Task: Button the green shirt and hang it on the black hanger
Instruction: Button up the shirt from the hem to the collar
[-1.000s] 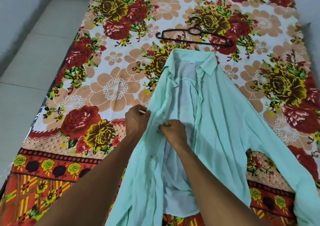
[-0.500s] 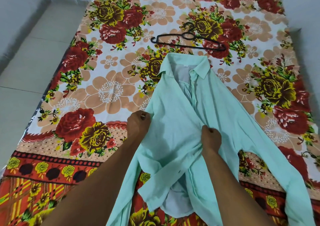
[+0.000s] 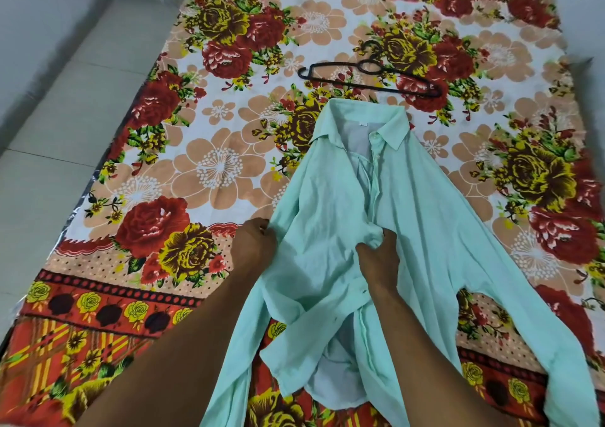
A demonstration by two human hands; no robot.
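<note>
A second ago the green shirt (image 3: pixel 376 230) lay open down the middle of the frame, its pale lining showing between the two front panels. Now the left panel is drawn across over the lining and its edge meets the right panel's placket near the centre. The right hand (image 3: pixel 379 259), which a second ago sat clenched in the open gap, now pinches that front edge where the two panels meet, thumb and fingers curled on the cloth. The left hand (image 3: pixel 257 246) stays at the shirt's left side, gripping a fold of fabric. To my eye this means the fronts are being lined up so the buttoning can begin; the gap is closed at mid-chest but the panels still part near the hem at the bottom of the frame.

The shirt lies collar-up on the flowered bedsheet (image 3: pixel 212 171), and the black hanger (image 3: pixel 370 78) rests flat on the sheet just above the collar in the upper centre, untouched.

Several things are hard to read. One button shows near the collar, but whether any button is fastened cannot be told. The fingertips of both hands are buried in folds. The right sleeve runs off the lower right corner, and the left sleeve is hidden under the forearm and cut by the bottom edge.
</note>
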